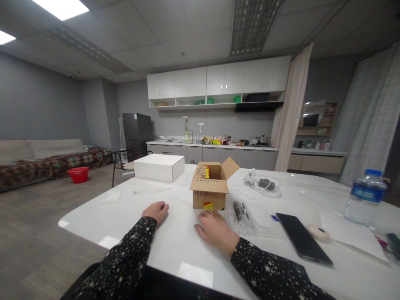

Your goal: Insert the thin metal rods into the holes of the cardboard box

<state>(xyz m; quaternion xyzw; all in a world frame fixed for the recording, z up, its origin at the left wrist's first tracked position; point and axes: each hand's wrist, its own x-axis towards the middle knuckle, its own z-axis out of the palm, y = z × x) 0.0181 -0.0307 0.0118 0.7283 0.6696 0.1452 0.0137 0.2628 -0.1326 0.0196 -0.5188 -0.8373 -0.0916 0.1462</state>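
Observation:
My left hand [156, 211] rests on the white table [178, 233], fingers curled in loosely, with nothing visible in it. Palm down on the tabletop lies my right hand [217, 232], its thumb out to the side and its fingers close to the front of a small cardboard box [208, 201]. That box stands with its top flaps spread; part of its inside shows. Just right of the right hand is a clear plastic case [242, 216] holding small dark metal pieces that I cannot make out singly.
A white box [159, 167] stands at the back left of the table. A white device with a cable [264, 183] lies behind. On the right are a black phone [303, 238], a pale rounded object [318, 231], paper [353, 235] and a water bottle [365, 198].

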